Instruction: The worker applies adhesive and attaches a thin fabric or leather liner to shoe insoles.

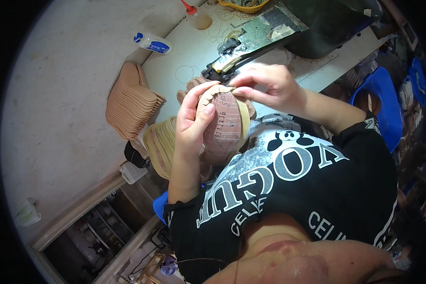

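pale flat worktable beside a whitish wall. left hand half-curled, thumb on its face, holding an oval pinkish-brown shoe sole with gathered beige rim before the black short-sleeved shirt; right hand narrowed, thumb and fingertips at the rim's top edge.

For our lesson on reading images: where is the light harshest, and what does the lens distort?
Head view: glare is harshest along the top of the right hand, beside the machine; the wall is dimmer; fisheye distortion rounds the picture inside a black border.
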`<state>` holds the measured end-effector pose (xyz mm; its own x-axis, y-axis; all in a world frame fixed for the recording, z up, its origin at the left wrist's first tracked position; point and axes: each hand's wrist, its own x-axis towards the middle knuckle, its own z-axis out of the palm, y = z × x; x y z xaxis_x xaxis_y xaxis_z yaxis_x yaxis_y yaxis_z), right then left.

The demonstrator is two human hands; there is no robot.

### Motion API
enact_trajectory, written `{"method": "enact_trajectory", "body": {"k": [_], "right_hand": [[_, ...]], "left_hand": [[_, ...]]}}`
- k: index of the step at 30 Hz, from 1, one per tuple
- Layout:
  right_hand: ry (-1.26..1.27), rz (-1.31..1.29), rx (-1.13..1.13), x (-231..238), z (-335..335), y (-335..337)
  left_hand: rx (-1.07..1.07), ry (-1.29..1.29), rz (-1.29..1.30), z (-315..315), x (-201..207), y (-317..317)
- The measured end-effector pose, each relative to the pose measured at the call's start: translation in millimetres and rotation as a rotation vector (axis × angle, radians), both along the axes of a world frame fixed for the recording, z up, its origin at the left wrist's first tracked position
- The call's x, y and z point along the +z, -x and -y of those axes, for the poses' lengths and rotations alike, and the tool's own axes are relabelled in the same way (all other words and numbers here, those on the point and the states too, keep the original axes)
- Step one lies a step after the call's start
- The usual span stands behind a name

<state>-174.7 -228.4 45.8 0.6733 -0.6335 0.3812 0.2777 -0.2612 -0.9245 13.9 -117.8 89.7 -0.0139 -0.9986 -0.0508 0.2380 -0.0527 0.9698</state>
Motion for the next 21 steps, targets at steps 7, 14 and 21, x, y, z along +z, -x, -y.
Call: {"method": "enact_trajectory", "body": {"k": [7,14,21], "right_hand": [[0.980,-0.247,-0.086,39.0,27.4,4.9],[0.908,-0.685,0.098,46.4,22.1,-5.6],[0.906,-0.638,0.064,35.1,9.3,-0.2]], "left_hand": [[-0.037,-0.029,0.352,13.5,15.2,3.0],[-0.050,-0.030,0.515,18.9,4.6,15.9],[-0.035,-0.040,0.516,18.1,4.3,20.5]]}}
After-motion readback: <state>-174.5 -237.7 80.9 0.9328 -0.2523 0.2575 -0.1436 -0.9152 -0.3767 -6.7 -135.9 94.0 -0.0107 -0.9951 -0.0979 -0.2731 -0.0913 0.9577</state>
